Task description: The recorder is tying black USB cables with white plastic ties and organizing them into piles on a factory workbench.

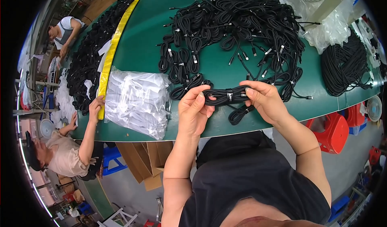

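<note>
Between my two hands, above the near edge of the table, a coiled black cable (219, 98) is stretched sideways, with a black tie strap round its middle. My left hand (196, 106) pinches its left end between thumb and fingers. At the other end, my right hand (262, 100) grips the loops, and a metal plug shows by the thumb. Just beyond my hands lies another bundled cable (189, 88), and a small cable coil (238, 115) sits below the held one. A large pile of bundled black cables (229, 13) spreads over the table beyond.
On the green table (141, 29) lies a clear bag of white pieces (137, 102), beside a yellow strip (114, 45). A co-worker's hand (96, 106) touches that strip. A big black cable coil (344, 64) is at the right, above red stools (332, 132). Cardboard boxes (143, 158) stand below the table.
</note>
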Available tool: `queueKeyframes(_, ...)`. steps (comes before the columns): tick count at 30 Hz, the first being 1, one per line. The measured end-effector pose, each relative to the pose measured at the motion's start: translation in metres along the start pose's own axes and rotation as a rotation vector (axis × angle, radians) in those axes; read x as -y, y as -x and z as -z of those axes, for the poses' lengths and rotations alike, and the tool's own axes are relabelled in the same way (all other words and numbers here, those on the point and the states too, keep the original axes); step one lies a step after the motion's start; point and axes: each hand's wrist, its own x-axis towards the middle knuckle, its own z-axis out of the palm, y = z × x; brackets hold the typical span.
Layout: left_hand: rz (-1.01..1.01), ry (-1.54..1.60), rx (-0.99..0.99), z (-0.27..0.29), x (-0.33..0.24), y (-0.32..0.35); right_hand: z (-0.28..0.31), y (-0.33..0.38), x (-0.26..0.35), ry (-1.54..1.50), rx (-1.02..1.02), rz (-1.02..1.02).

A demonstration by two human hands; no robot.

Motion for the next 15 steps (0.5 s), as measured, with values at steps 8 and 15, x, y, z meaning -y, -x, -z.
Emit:
queueKeyframes(8, -0.090, -0.347, -0.121, -0.001, 0.004, 0.002, 0.003, -0.012, 0.006, 0.747, -0.072, 0.404)
queueKeyframes(15, -0.298, -0.182, -0.370, 0.010, -0.010, -0.018, 0.019, 0.004, 0.022, 1.464, 0.409, 0.680)
